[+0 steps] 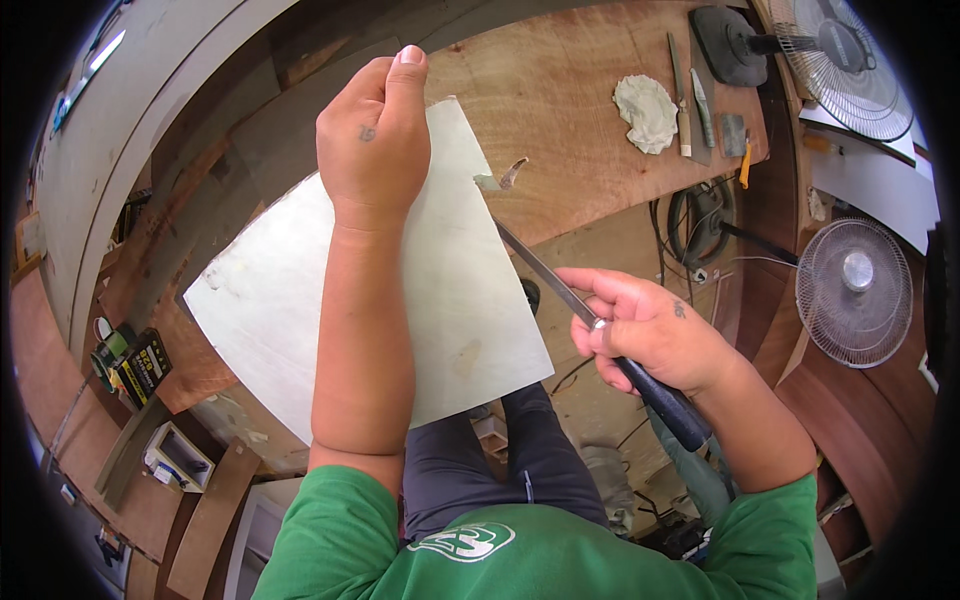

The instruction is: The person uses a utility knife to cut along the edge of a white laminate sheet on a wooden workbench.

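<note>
A large pale, stiff-looking sheet (470, 330) lies partly on the wooden bench, its near side sticking out over my legs. My left forearm stretches across it, and my left hand (372, 135) is closed at its far edge, the curled fingers mostly hidden. In my right hand (645, 330) I grip the black handle of a tool with a long, narrow metal blade (548, 275); file or knife, I cannot tell. Its tip meets the sheet's right edge, below a small notch. Beside that notch a curled, torn scrap (514, 172) rests on the bench.
On the wooden bench (560, 90) lie a crumpled whitish cloth or paper (645, 113), several long hand tools and a yellow-handled cutter (745, 165). Two fans, one lower (855, 290) and one upper (850, 50), stand at right. Cables trail below the bench. Boxes (145, 365) sit at left.
</note>
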`<action>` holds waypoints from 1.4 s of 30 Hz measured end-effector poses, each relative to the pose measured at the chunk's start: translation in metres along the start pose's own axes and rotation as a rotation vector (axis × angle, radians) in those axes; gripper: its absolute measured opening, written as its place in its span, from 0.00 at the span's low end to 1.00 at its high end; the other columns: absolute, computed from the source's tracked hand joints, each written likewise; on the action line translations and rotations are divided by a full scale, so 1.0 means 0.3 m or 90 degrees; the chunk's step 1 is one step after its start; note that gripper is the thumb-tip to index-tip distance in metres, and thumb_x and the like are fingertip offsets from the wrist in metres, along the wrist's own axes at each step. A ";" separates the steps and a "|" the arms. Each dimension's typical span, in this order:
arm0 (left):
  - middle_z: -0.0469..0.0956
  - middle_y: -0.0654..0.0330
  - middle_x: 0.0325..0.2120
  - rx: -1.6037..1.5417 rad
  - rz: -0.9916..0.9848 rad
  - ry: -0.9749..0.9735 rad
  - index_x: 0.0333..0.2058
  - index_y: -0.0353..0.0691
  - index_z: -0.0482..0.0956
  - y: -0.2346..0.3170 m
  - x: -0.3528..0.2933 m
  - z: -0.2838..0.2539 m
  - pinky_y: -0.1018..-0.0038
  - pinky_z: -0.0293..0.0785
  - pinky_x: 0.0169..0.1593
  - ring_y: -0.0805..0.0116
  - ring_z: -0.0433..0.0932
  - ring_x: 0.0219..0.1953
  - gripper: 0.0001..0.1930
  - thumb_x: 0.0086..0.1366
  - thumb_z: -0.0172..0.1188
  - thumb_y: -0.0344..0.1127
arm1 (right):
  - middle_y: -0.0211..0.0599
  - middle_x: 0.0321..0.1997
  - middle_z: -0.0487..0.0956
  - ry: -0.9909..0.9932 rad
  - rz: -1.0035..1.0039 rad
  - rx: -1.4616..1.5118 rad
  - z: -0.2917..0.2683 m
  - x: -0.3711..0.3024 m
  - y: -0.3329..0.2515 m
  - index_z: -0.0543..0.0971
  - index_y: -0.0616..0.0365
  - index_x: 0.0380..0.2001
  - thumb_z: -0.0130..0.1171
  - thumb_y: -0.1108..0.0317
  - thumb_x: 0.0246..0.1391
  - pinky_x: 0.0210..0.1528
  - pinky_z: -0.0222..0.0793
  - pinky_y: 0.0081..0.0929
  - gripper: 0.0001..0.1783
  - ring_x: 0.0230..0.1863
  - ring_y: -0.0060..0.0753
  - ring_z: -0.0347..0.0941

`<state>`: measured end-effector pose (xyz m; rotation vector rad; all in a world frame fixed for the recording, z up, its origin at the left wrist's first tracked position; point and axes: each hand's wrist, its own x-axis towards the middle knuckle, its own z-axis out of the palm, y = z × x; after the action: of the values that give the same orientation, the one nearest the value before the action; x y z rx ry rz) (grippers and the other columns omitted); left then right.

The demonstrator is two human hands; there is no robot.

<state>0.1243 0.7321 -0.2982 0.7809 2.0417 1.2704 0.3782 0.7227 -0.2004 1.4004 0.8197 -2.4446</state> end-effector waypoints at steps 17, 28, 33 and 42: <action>0.67 0.68 0.14 -0.003 0.075 0.046 0.24 0.40 0.79 -0.019 -0.003 0.012 0.72 0.64 0.28 0.73 0.62 0.21 0.23 0.72 0.58 0.51 | 0.38 0.24 0.74 0.062 -0.072 -0.485 0.145 0.008 -0.159 0.70 0.68 0.60 0.47 0.67 0.66 0.35 0.69 0.35 0.22 0.27 0.26 0.69; 0.61 0.67 0.11 0.030 0.064 0.021 0.17 0.44 0.70 -0.018 0.002 0.003 0.68 0.60 0.25 0.69 0.59 0.19 0.26 0.73 0.56 0.51 | 0.52 0.26 0.77 0.097 -0.049 -0.496 0.210 0.031 -0.243 0.71 0.70 0.56 0.47 0.67 0.66 0.38 0.70 0.41 0.21 0.29 0.48 0.74; 0.62 0.68 0.13 0.027 0.034 0.012 0.21 0.41 0.74 -0.005 -0.004 -0.010 0.71 0.60 0.26 0.72 0.58 0.20 0.23 0.72 0.57 0.50 | 0.57 0.28 0.77 0.106 -0.018 -0.497 0.233 0.013 -0.237 0.70 0.72 0.55 0.47 0.67 0.66 0.39 0.70 0.44 0.21 0.31 0.53 0.76; 0.61 0.70 0.14 0.033 0.034 -0.003 0.20 0.41 0.71 0.012 0.003 -0.003 0.73 0.58 0.27 0.76 0.57 0.21 0.24 0.73 0.57 0.50 | 0.57 0.30 0.77 0.140 -0.042 -0.566 0.163 0.141 -0.125 0.72 0.71 0.54 0.48 0.66 0.65 0.40 0.71 0.42 0.20 0.33 0.52 0.76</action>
<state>0.1238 0.7336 -0.2947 0.8670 2.0708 1.2478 0.3040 0.7302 -0.2032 1.2597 1.7252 -1.5780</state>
